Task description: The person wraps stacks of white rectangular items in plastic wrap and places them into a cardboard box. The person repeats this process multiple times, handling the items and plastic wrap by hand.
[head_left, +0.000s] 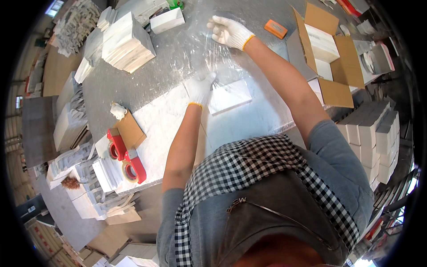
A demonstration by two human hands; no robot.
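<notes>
A white rectangular block (pixel 230 96), perhaps a stack of thin tiles, lies on the pale slab top of the table in front of me. Clear plastic film (pixel 195 49) is spread in wrinkles beyond it and catches the light. My left hand (pixel 199 90), in a white knit glove with a yellow cuff, rests at the block's left end, thumb held out and fingers laid on the film. Farther off, my right hand (pixel 230 32), gloved alike, reaches over the film with its fingers extended and a little bent. Nothing can be made out in its grasp.
Two red tape dispensers (pixel 134 167) and a cardboard piece (pixel 130 130) lie at left. White tile stacks (pixel 126 44) and another white block (pixel 167 20) stand far left. An orange block (pixel 275 29) sits near an open carton (pixel 336 89) at right. White blocks (pixel 371 133) are piled beyond.
</notes>
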